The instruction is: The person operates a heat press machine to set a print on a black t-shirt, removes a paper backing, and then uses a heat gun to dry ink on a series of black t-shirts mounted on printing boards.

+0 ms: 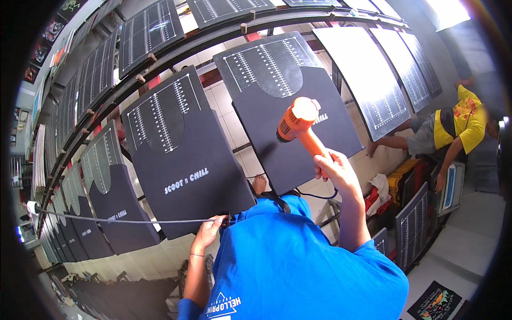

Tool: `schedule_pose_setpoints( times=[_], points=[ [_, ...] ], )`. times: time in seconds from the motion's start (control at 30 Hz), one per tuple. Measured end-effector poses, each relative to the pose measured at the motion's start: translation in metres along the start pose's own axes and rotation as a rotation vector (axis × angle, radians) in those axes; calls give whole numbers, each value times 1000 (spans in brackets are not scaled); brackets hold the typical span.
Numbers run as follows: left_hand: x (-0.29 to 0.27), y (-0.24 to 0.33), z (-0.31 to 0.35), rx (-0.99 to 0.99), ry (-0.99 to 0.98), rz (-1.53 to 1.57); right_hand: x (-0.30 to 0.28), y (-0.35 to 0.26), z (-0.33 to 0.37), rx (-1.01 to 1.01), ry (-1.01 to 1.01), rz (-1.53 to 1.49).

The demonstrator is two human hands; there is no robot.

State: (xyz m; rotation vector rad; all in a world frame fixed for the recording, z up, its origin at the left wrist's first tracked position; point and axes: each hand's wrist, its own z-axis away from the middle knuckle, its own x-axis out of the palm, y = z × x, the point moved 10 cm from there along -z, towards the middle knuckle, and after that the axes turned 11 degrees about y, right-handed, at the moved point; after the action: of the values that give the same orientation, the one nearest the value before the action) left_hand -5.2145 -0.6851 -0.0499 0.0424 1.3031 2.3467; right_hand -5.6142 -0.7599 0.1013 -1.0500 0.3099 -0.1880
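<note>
My right hand [336, 169] is closed round the handle of an orange hair dryer [301, 121]. Its dark nozzle points down over a black shirt panel [304, 144], which lies flat on a dark board [240, 72] marked with white scales. White lettering on this panel is partly hidden behind the dryer. At my left side, the fingers of my left hand [208, 233] are closed on a grey cord [128, 220]. The cord stretches taut to a white fitting [33, 208] at the far left. Another black panel [186, 160] with white lettering lies on the board to the left.
More scaled boards with black panels [114, 208] run off to the left. Across a metal rail [213, 29] stands a second row of boards [152, 34]. At the right, a person in a yellow shirt [464, 122] leans near yellow-edged frames [402, 176] and a leaning board [413, 226].
</note>
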Motion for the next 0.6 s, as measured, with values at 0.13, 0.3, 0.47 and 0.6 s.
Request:
schedule_pose_setpoints(
  times=[0.13,0.3,0.47,0.6],
  points=[
    [-10,-3,-8,-15,52,-58,6,-3,4,-43,-3,-46],
    [-18,3,-14,156,22,-260,1,0,1,-21,20,-47],
    [-82,-9,-19,-36,364,-146,-2,4,0,33,-1,-57],
    [-153,10,-13,183,897,-301,4,1,1,-53,30,-59]
  ],
)
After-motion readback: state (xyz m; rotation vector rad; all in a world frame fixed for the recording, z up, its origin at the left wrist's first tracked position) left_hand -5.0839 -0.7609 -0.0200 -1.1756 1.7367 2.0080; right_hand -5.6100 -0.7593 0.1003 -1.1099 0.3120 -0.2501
